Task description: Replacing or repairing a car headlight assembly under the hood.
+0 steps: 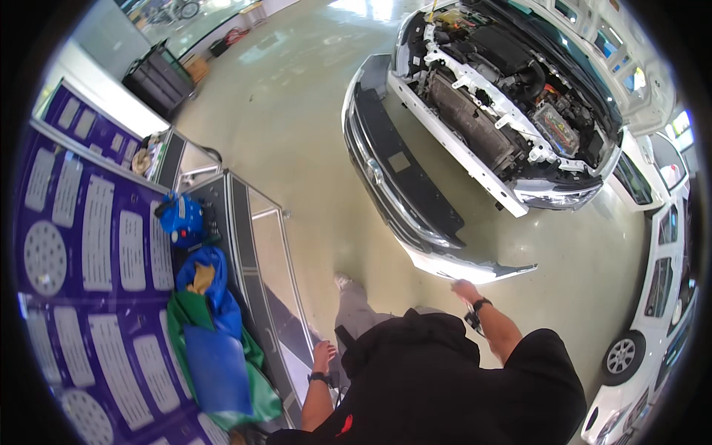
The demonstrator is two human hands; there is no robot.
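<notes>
My left hand (323, 354) hangs beside the metal-framed cart (256, 245), its fingers apart and holding nothing. My right hand (466, 291) is out in front to the right, fingers curled, near the lower end of a detached white bumper (475, 267) with chrome grille; what it may hold is too small to make out. Behind the bumper a white car (512, 193) stands with its bonnet up and engine bay (512, 81) exposed. A blue appliance (185, 222) and blue and green covers (222, 371) lie on the cart.
Purple display boards (96, 245) stand along the left, with a second cart (178, 148) behind. A dark tool cabinet (159, 78) is at the back left. White cars (645, 319) line the right side. My foot (343, 282) is on the pale floor (297, 111).
</notes>
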